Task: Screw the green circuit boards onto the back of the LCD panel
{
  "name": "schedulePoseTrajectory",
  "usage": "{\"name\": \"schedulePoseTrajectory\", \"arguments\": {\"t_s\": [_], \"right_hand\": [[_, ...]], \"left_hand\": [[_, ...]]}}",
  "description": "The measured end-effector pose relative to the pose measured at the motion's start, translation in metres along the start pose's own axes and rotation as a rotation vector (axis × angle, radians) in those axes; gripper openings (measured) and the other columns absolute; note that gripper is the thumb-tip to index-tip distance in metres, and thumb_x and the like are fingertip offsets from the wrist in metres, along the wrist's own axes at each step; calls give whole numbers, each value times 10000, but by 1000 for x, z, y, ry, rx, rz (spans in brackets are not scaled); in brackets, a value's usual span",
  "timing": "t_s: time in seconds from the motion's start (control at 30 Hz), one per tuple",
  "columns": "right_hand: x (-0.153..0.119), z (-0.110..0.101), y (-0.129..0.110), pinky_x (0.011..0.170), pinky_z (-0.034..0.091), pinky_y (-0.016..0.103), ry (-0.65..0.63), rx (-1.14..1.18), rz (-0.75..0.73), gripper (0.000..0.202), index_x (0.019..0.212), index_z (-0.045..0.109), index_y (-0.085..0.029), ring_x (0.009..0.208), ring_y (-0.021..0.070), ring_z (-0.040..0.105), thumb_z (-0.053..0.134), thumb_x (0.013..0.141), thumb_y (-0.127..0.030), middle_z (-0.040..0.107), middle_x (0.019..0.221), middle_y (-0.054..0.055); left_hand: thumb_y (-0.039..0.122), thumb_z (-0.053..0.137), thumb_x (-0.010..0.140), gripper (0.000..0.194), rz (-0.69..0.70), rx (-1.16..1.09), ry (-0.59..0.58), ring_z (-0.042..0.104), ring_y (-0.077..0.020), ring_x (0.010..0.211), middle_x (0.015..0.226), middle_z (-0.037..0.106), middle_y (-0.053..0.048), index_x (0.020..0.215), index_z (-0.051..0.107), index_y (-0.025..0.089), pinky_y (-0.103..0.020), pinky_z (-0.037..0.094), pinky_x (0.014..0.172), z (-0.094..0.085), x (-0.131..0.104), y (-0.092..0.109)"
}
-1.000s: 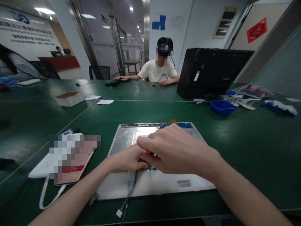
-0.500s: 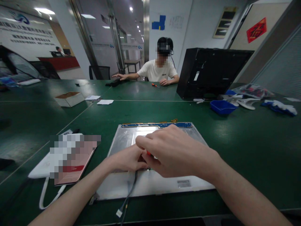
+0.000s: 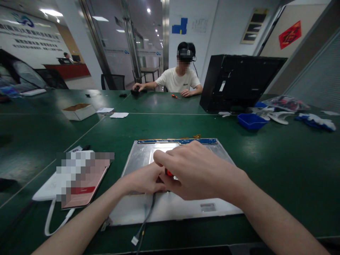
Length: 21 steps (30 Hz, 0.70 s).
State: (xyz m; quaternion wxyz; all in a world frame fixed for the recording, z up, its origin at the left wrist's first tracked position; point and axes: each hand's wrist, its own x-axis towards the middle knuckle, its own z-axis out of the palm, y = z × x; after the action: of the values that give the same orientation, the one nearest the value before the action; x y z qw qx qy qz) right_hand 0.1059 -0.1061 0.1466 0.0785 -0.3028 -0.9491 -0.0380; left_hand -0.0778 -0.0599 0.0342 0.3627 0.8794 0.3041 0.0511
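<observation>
Flat before me on the table lies a metal-backed display panel (image 3: 136,156), with a blue circuit board strip (image 3: 199,141) along its far edge. My right hand (image 3: 196,170) is closed over its middle around a screwdriver, whose red handle end (image 3: 168,172) shows between the fingers; its shaft and tip are hidden. Close against it, my left hand (image 3: 148,177) rests low on the panel, fingers bent and drawn together, their tips mostly covered. From beneath the left fingers a dark cable (image 3: 150,212) runs over the panel's near edge, ending in a white connector (image 3: 135,241).
A phone (image 3: 87,191) and a white device with a white cable sit at left. Further off are an open box (image 3: 79,112), papers, a blue tray (image 3: 251,121), gloves (image 3: 316,121) and a large black monitor casing (image 3: 239,83). A co-worker (image 3: 180,78) sits opposite.
More of the screwdriver's red end shows in my right hand; both my hands stay in the same place. The co-worker's outstretched hand has drawn inward along the table with a black object.
</observation>
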Motion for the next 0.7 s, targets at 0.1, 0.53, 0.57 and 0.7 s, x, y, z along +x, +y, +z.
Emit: {"name": "schedulePoseTrajectory", "arguments": {"t_s": [0.1, 0.53, 0.57, 0.7], "right_hand": [[-1, -1, -1, 475, 183, 270, -4, 29, -23, 196, 972, 468, -189, 565, 135, 515, 539, 795, -236, 653, 753, 7], [0, -1, 1, 482, 215, 264, 12, 73, -46, 157, 967, 487, -191, 619, 135, 535, 548, 827, -226, 657, 802, -3], [0, -1, 2, 486, 223, 264, 14, 93, -58, 163, 964, 488, -192, 638, 137, 543, 560, 826, -241, 658, 821, -2], [1, -1, 3, 487, 216, 271, 25, 79, -46, 164, 911, 509, -198, 632, 142, 547, 545, 884, -356, 652, 769, -5]], "left_hand": [[238, 606, 762, 102, 26, -1, 11, 586, -201, 803, 857, 638, -28, 823, 613, 156, -266, 461, 660, -1, -1, 3], [228, 591, 771, 104, -14, 8, -2, 587, -202, 819, 858, 646, -24, 852, 622, 170, -278, 467, 710, 2, -1, -4], [233, 588, 772, 120, -28, 14, -1, 584, -199, 812, 864, 645, -22, 870, 622, 173, -275, 465, 702, 2, -1, -4], [229, 568, 777, 129, 0, -12, -12, 575, -199, 805, 828, 633, -13, 880, 620, 172, -271, 459, 693, 0, -2, -2]]}}
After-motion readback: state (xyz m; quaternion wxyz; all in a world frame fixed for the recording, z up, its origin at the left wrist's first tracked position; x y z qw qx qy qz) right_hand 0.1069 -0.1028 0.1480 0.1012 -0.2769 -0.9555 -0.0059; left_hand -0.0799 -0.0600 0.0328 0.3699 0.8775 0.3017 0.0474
